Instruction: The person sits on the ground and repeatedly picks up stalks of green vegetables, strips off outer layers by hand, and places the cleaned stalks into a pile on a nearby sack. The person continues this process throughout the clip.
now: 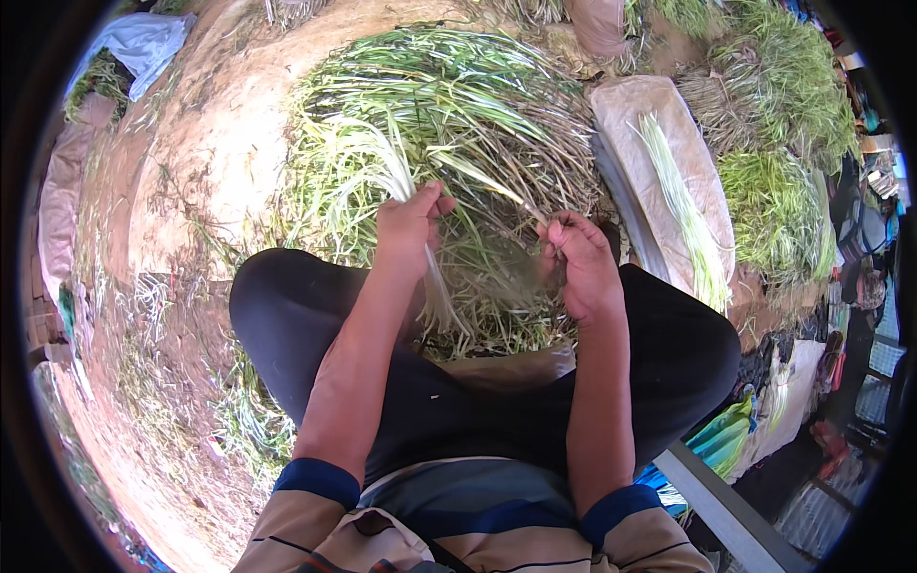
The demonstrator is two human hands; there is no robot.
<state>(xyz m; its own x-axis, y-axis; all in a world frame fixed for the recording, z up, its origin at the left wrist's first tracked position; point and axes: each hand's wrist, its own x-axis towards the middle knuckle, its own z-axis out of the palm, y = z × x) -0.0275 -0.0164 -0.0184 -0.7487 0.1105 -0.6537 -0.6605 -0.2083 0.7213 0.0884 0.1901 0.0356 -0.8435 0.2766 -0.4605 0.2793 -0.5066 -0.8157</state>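
Observation:
My left hand [408, 228] is closed around a bunch of pale, long-leaved green vegetable stalks [402, 172]. Their leaves fan out above the fist, and whitish lower ends hang below it. In my right hand [584, 261], thumb and fingers pinch the thin brownish end of a stalk [491, 180], whose pale leaves stretch up and left towards the other hand. Both hands are over a large heap of the same plants [437, 82], green leaves to the left and brown stem ends to the right. Loose trimmings [501, 301] lie between my crossed legs.
To the right, a cloth-covered board [620, 114] carries a neat bundle of pale stalks [677, 200]. Beyond it are piled leafy bunches [774, 208]. A grey metal bar [723, 505] runs at lower right. Scraps litter the earthen floor [208, 136], and a pale plastic sheet [150, 46] lies at upper left.

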